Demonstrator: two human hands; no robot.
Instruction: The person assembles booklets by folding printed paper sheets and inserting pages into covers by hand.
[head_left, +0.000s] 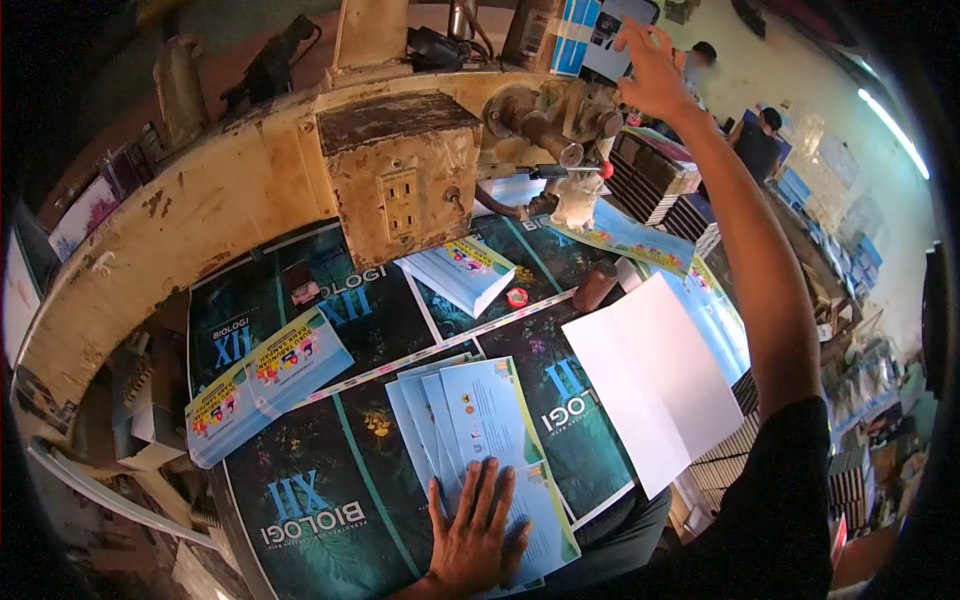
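Resting palm down by the near edge of the surface (240,550), the left hand (475,535) covers the lower end of some fanned blue sheets (480,410), its fingers slightly spread. The right hand (655,80) is raised beside a phone (605,45) beyond the far edge, fingers bent; whether one touches the screen I cannot tell.

The blue sheets look light, flexible and rather slippery, likely to slide over one another or crease; a long edge seems the best hold.

Dark printed sheets (370,440) lie beneath. A blue bundle (265,385) sits toward the left edge, another blue stack (460,272) toward the far edge, near a brown cylinder (595,287). A white sheet (655,380) crowds the right edge, and a rusty metal box (405,180) obstructs the far side.
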